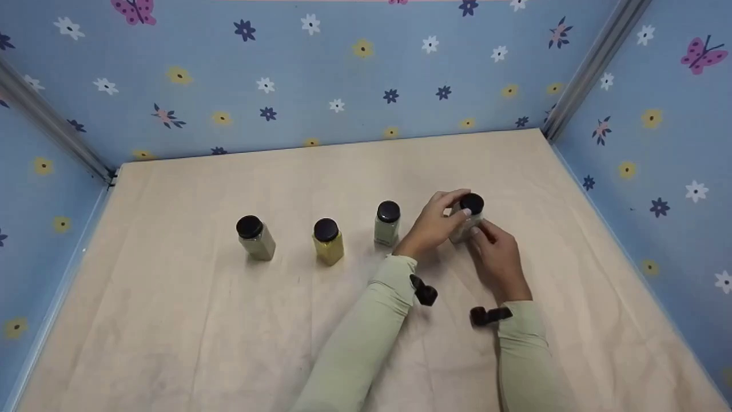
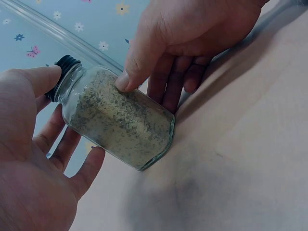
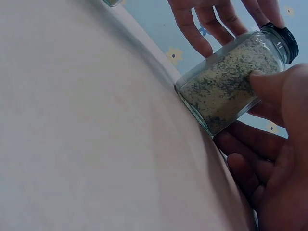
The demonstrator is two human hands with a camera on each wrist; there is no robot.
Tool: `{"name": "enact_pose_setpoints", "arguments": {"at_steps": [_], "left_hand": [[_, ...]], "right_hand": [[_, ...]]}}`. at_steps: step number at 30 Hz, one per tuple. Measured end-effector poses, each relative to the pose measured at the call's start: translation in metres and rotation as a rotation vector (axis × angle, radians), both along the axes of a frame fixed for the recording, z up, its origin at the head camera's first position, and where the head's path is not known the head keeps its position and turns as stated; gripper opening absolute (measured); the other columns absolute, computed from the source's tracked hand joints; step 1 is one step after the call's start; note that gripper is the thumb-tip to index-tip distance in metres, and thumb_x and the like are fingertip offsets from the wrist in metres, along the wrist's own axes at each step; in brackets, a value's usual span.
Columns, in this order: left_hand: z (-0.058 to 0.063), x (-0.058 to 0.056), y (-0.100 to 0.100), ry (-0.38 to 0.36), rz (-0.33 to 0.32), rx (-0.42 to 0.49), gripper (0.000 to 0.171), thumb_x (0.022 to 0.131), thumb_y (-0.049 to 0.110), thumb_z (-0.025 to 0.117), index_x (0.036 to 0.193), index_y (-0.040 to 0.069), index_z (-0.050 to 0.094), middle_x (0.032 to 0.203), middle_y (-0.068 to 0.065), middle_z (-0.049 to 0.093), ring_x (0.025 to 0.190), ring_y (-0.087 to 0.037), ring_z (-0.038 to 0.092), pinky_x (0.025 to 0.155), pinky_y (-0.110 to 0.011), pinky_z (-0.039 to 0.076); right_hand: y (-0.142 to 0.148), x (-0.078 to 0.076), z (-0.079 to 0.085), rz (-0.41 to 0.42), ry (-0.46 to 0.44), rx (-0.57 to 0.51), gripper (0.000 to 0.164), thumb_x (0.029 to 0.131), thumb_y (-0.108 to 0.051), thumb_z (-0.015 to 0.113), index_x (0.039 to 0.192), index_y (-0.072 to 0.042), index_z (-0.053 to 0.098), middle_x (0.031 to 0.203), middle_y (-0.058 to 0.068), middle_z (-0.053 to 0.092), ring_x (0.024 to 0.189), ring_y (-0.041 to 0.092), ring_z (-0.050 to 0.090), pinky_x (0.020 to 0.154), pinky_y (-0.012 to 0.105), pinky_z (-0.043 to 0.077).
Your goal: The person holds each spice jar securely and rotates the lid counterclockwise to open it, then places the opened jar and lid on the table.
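Observation:
A glass spice jar (image 1: 459,233) with a black screw cap (image 1: 472,202) stands at the right of the row, its base on the cloth. Pale seasoning with dark green flecks fills most of the jar (image 2: 122,120) in the left wrist view. My left hand (image 1: 430,227) pinches the cap between thumb and fingers, while its other fingers spread along the jar's side. Lower down, my right hand (image 1: 501,257) grips the glass body, thumb (image 3: 269,86) on the near face and fingers partly hidden behind.
Three more black-capped jars stand to the left: a green-filled one (image 1: 387,230) near my left wrist, a yellow one (image 1: 329,250), and a greyish-green one (image 1: 260,243). Beige cloth (image 1: 143,320) covers the table. Blue flowered walls (image 1: 343,74) rise at the back and sides.

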State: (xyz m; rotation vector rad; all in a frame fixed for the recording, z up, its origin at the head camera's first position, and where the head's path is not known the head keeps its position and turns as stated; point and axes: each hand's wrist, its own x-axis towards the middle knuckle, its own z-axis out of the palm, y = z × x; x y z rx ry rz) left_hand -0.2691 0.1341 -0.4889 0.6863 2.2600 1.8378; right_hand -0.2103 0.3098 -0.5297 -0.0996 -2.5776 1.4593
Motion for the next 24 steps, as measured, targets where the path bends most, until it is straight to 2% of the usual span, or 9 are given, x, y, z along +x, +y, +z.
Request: {"name": "enact_pose_setpoints", "arguments": {"at_steps": [8, 14, 24], "left_hand": [[-0.0026, 0.0018, -0.0039, 0.002, 0.006, 0.034, 0.043, 0.103, 0.025, 0.06, 0.145, 0.02, 0.054, 0.129, 0.003, 0.052, 0.129, -0.02, 0.05, 0.101, -0.026, 0.044], [-0.0042, 0.0027, -0.0054, 0.026, 0.018, 0.061, 0.04, 0.103, 0.022, 0.058, 0.143, 0.017, 0.056, 0.13, 0.002, 0.055, 0.128, -0.024, 0.051, 0.099, -0.025, 0.045], [-0.0067, 0.0015, -0.0034, 0.065, 0.075, 0.089, 0.035, 0.101, 0.016, 0.062, 0.136, 0.012, 0.062, 0.127, -0.001, 0.06, 0.122, -0.027, 0.056, 0.103, -0.043, 0.046]], "right_hand": [[-0.0018, -0.0002, 0.0017, 0.01, -0.092, -0.032, 0.053, 0.104, -0.043, 0.051, 0.15, -0.016, 0.048, 0.148, 0.003, 0.051, 0.139, 0.02, 0.044, 0.114, 0.042, 0.035], [-0.0004, -0.0001, 0.0017, 0.032, -0.104, -0.039, 0.052, 0.105, -0.044, 0.047, 0.152, -0.02, 0.045, 0.151, 0.001, 0.048, 0.142, 0.02, 0.039, 0.115, 0.042, 0.032], [0.0009, -0.0007, 0.0019, 0.053, -0.128, -0.043, 0.052, 0.105, -0.048, 0.045, 0.152, -0.027, 0.045, 0.152, -0.003, 0.046, 0.143, 0.017, 0.037, 0.116, 0.042, 0.03]]}}
